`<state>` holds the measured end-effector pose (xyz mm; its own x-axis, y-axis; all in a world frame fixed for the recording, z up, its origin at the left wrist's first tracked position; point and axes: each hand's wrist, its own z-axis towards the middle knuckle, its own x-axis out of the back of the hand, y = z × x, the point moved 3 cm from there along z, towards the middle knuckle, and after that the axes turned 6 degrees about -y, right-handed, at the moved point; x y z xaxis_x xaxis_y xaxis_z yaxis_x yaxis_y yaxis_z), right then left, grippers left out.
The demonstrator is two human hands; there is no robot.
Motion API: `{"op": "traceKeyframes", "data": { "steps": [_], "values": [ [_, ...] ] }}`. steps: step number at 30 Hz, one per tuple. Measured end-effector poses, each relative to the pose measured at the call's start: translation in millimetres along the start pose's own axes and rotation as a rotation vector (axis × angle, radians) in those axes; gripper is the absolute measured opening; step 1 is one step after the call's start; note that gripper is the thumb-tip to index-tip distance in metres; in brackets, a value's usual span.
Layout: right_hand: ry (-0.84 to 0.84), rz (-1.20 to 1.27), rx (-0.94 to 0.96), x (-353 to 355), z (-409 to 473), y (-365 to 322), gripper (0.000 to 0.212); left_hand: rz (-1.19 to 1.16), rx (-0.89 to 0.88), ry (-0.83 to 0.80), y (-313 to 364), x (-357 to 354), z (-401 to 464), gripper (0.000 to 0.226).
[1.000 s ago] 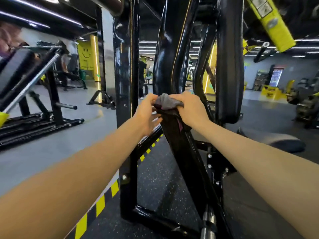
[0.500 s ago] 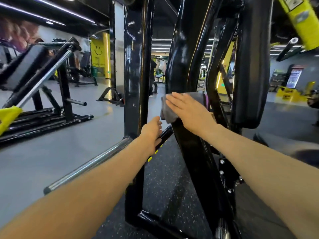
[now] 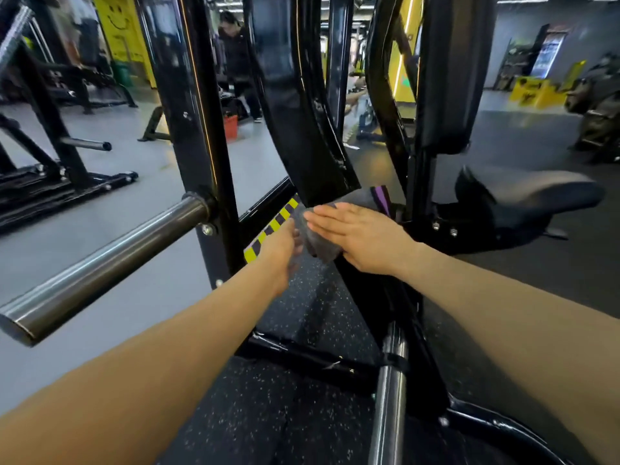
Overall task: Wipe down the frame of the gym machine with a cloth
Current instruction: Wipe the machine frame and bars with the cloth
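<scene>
1. Nearest: steel peg (image 3: 387, 394) rising from the black base.
2. Right hand (image 3: 360, 236), fingers straight and together, pressing grey cloth (image 3: 318, 241) flat against the slanted black frame (image 3: 302, 129).
3. Left hand (image 3: 280, 248) at the cloth's left edge; grip blurred, possibly pinching it.
4. Farther right: black seat (image 3: 526, 193).

There is one view only, from a camera worn on the person's head. It looks forward and down along both bare forearms, which enter from the bottom corners. The camera is close to the black machine frame (image 3: 302, 129), which fills the middle from top to bottom. The wide lens bends the straight bars near the edges. Behind the frame, the gym floor (image 3: 141, 203) and far machines are visible.
</scene>
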<state>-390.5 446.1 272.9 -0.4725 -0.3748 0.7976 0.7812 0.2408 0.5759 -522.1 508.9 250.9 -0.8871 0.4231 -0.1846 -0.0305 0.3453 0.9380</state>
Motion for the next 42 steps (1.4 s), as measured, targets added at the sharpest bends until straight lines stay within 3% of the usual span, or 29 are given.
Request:
{"op": "traceKeyframes", "data": {
  "steps": [8, 11, 15, 17, 20, 24, 27, 30, 33, 36, 42],
  "values": [
    [-0.196, 0.008, 0.143, -87.8, -71.0, -43.4, 0.048, 0.083, 0.087, 0.014, -52.6, -25.4, -3.2, 0.034],
    [-0.157, 0.025, 0.2, -103.7, -87.1, -53.5, 0.031, 0.087, 0.13, 0.007, -67.8, -34.0, -7.1, 0.042],
    [-0.145, 0.078, 0.256, -113.6, -107.1, -61.4, 0.023, 0.108, 0.146, 0.004, -80.1, -43.0, -11.4, 0.044],
    [-0.248, 0.046, 0.247, -118.5, -120.9, -65.9, 0.024, 0.123, 0.143, -0.013, -81.6, -46.5, -13.8, 0.045],
    [-0.339, 0.008, 0.225, -117.6, -134.8, -65.9, 0.009, 0.137, 0.139, -0.035, -79.3, -48.0, -15.6, 0.045],
    [-0.433, -0.038, 0.173, -95.8, -148.6, -46.0, 0.014, 0.203, 0.117, -0.098, -61.5, -55.9, -21.2, 0.033],
    [-0.307, -0.034, -0.035, -52.8, -142.6, -5.3, 0.002, 0.252, -0.002, -0.167, -27.8, -66.5, -26.3, 0.013],
    [-0.117, 0.121, -0.232, 3.8, -115.3, 39.0, 0.034, 0.345, -0.259, -0.163, 27.1, -75.3, -26.7, 0.02],
    [0.064, 0.206, -0.44, 60.8, -80.0, 75.7, 0.042, 0.459, -0.557, -0.048, 93.9, -78.6, -31.3, 0.013],
    [0.134, 0.364, -0.625, 99.7, -45.2, 108.8, 0.053, 0.565, -0.794, 0.024, 154.4, -82.6, -42.3, 0.013],
    [0.47, 0.635, -0.779, 211.8, 30.8, 188.6, 0.032, 0.584, -0.981, 0.088, 303.3, -101.9, -83.5, 0.017]
  ]
}}
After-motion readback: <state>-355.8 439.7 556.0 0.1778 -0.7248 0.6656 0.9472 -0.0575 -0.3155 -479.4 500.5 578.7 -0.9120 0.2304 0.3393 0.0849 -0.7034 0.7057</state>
